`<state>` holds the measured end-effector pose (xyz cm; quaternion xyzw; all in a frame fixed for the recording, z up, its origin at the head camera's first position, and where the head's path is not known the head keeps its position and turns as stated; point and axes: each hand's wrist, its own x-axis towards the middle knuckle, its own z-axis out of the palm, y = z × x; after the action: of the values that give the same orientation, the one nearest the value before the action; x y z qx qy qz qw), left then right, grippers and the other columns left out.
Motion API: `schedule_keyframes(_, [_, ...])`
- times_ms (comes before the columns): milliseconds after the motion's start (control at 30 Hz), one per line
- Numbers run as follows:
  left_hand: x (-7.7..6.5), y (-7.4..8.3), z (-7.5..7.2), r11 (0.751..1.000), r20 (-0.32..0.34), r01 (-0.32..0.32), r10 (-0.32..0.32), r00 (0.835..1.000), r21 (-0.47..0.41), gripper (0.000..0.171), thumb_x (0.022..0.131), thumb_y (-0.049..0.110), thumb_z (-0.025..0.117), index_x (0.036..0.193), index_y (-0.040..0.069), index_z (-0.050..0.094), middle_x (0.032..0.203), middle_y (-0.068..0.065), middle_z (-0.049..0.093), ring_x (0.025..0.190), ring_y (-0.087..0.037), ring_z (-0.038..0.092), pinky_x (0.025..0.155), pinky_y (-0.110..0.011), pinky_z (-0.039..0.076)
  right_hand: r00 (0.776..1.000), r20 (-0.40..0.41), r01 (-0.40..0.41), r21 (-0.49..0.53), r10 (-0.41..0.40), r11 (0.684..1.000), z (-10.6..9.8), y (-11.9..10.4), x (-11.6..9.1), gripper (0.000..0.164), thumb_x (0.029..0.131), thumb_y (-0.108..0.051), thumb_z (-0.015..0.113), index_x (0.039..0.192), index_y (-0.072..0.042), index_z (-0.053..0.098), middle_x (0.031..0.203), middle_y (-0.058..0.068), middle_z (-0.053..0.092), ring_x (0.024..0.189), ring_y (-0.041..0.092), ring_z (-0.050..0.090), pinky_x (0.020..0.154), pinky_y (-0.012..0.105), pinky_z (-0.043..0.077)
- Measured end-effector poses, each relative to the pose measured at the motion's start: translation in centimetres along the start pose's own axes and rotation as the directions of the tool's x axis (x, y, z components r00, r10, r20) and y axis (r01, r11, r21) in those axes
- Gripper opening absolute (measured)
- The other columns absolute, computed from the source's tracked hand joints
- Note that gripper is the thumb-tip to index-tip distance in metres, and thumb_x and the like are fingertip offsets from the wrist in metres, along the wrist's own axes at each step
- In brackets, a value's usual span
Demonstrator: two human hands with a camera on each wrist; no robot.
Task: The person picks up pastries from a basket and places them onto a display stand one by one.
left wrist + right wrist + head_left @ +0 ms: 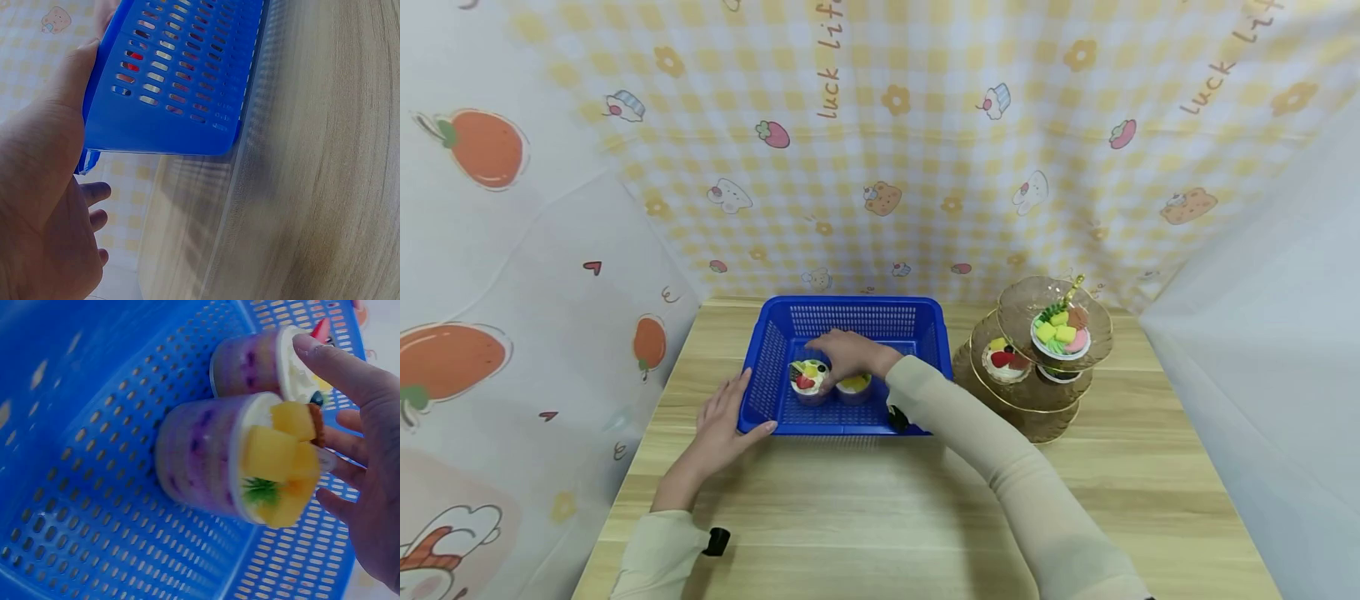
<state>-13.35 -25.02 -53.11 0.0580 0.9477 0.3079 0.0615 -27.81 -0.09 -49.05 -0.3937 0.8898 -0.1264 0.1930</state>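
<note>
In the head view my right hand (847, 354) reaches into a blue plastic basket (936, 325), over two clear dessert cups. One cup (810, 383) has cream, strawberry and dark berries on top; the other, a mango-topped cup (203, 456), stands beside it. From the right wrist, the thumb (331, 359) overlaps the rim of the strawberry cup, while the other fingers spread loosely past the mango cup's top. My left hand (722, 425) rests at the basket's front left corner, its thumb (75, 72) against the rim and the other fingers extended outside.
To the right stands a tiered, amber-tinted cake stand (1033, 396) with gold edges. A fruit-topped dessert cup (1060, 335) sits on its top tier, and more desserts lie below, including a strawberry one (1006, 362). Patterned cloth (880, 150) hangs behind the wooden table (865, 517).
</note>
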Motion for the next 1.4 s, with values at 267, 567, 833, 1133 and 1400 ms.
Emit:
schedule_keyframes(267, [0.1,0.0,0.1,1.000,-0.003,-0.005,0.005,1.000,-0.004,0.105,0.087,0.057,0.066,0.161,0.024,-0.001,0.165,-0.026,0.011,0.150,-0.052,0.004,0.114,-0.074,0.001,1.000,0.030,-0.005,0.041,0.004,0.999,0.5,0.5,0.4,0.086,0.078,-0.045,0.082,0.150,-0.017,0.044,0.151,0.001,0.050,0.135,0.020,0.048,0.117,0.038,0.040])
schedule_keyframes(567, [0.0,0.2,0.3,1.000,0.001,0.012,-0.012,1.000,0.000,0.106,0.087,0.058,0.066,0.161,0.025,-0.001,0.165,-0.025,0.011,0.150,-0.051,0.004,0.115,-0.074,0.000,0.999,0.038,-0.012,0.149,0.006,0.989,1.4,1.9,1.0,0.081,0.078,-0.045,0.082,0.145,-0.015,0.049,0.144,0.003,0.057,0.132,0.019,0.054,0.113,0.035,0.043])
schedule_keyframes(833, [0.0,0.4,0.4,1.000,-0.005,0.014,-0.014,1.000,0.010,0.106,0.087,0.056,0.068,0.161,0.024,0.000,0.165,-0.025,0.012,0.150,-0.051,0.005,0.115,-0.074,0.001,0.997,0.068,0.010,0.192,-0.024,0.981,1.9,2.1,1.2,0.069,0.076,-0.041,0.085,0.135,-0.023,0.055,0.132,-0.003,0.062,0.117,0.011,0.058,0.104,0.029,0.048])
schedule_keyframes(1133, [-0.2,0.5,0.3,1.000,-0.024,0.010,-0.010,1.000,0.019,0.104,0.087,0.057,0.067,0.161,0.022,0.002,0.165,-0.024,0.013,0.150,-0.051,0.006,0.116,-0.073,0.002,0.999,0.028,0.020,0.135,-0.024,0.991,1.8,1.9,1.5,0.064,0.075,-0.044,0.084,0.129,-0.022,0.059,0.120,-0.004,0.067,0.104,0.008,0.060,0.093,0.026,0.051])
schedule_keyframes(1400, [-0.3,0.4,0.0,0.999,-0.021,0.023,-0.022,1.000,0.033,0.104,0.088,0.056,0.067,0.161,0.022,0.001,0.165,-0.025,0.013,0.150,-0.051,0.007,0.116,-0.073,0.003,0.997,-0.050,0.070,0.193,-0.061,0.979,-0.2,1.5,1.0,0.062,0.079,-0.041,0.081,0.133,-0.018,0.060,0.124,-0.001,0.067,0.105,0.011,0.062,0.094,0.027,0.052])
